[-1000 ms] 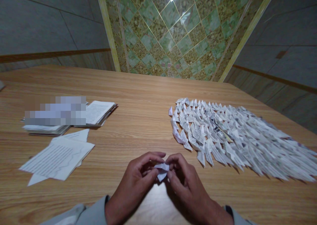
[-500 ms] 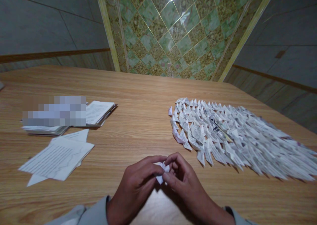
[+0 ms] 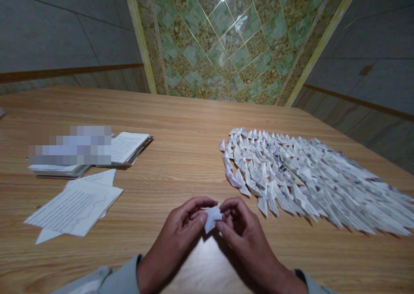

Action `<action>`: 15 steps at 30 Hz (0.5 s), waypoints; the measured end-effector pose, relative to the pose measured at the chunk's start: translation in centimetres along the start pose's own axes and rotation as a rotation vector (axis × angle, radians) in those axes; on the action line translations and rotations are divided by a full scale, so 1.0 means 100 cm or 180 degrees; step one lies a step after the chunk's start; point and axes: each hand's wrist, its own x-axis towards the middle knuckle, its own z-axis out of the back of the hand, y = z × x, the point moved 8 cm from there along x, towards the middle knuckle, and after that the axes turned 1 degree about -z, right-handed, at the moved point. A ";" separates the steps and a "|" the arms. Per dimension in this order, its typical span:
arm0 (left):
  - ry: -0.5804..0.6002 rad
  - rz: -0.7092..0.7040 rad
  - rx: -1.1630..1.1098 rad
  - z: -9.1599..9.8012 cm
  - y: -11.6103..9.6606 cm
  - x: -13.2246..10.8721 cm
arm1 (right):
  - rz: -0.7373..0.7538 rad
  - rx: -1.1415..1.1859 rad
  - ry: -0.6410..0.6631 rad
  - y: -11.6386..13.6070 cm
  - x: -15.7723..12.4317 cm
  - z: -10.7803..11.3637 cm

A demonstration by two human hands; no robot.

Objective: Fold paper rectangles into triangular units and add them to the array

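Note:
My left hand (image 3: pixel 177 231) and my right hand (image 3: pixel 242 233) hover low over the wooden table, close together. Between their fingertips they pinch a small folded piece of white paper (image 3: pixel 212 218). To the right of my right hand lies a large mass of small folded paper units (image 3: pixel 300 177), packed in overlapping rows, with printed text on them. Its nearest points sit just beyond my right hand's fingers, apart from them.
An open book with printed pages (image 3: pixel 129 148) lies at the far left, partly covered by a blurred patch. Loose printed sheets (image 3: pixel 73 207) lie nearer me. The wooden table (image 3: pixel 184 121) ends at a far edge before tiled walls.
My fingers have eased apart slightly, so more of the folded paper shows between them. The paper now sits a little higher, and the other items on the table have not moved.

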 end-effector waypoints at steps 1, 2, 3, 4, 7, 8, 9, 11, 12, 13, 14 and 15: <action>0.0083 0.0085 -0.0042 -0.002 0.002 0.001 | 0.0038 -0.0127 -0.0014 0.001 -0.001 0.001; 0.0157 0.0148 -0.0074 -0.005 0.004 0.002 | 0.0068 -0.0232 -0.0012 0.001 -0.001 0.001; 0.0215 0.0199 -0.0114 -0.007 0.006 0.002 | 0.0100 -0.0308 -0.0003 0.002 -0.002 0.001; 0.0253 0.0244 -0.0170 -0.008 0.008 0.002 | 0.0130 -0.0359 0.0010 0.003 -0.002 0.000; 0.0261 0.0313 -0.0362 -0.009 0.013 -0.001 | 0.0117 -0.0337 0.0020 0.004 -0.001 0.001; 0.0236 0.0301 -0.0374 -0.009 0.012 -0.001 | 0.0082 -0.0301 0.0021 0.004 -0.001 0.002; 0.0206 0.0273 -0.0347 -0.008 0.012 -0.002 | 0.0051 -0.0262 0.0027 0.004 0.000 0.002; 0.0149 0.0200 -0.0247 -0.006 0.009 -0.002 | 0.0025 -0.0164 0.0058 0.004 0.000 0.002; 0.0138 0.0175 -0.0220 -0.005 0.009 -0.001 | 0.0034 -0.0094 0.0086 0.004 0.000 0.002; 0.0148 0.0177 -0.0237 -0.005 0.009 -0.001 | 0.0043 -0.0009 0.0118 0.004 -0.001 0.002; 0.0185 0.0218 -0.0313 -0.006 0.011 0.000 | 0.0041 0.0089 0.0146 0.004 -0.001 0.002; 0.0237 0.0293 -0.0444 -0.008 0.014 0.000 | 0.0037 0.0180 0.0164 0.003 -0.001 0.002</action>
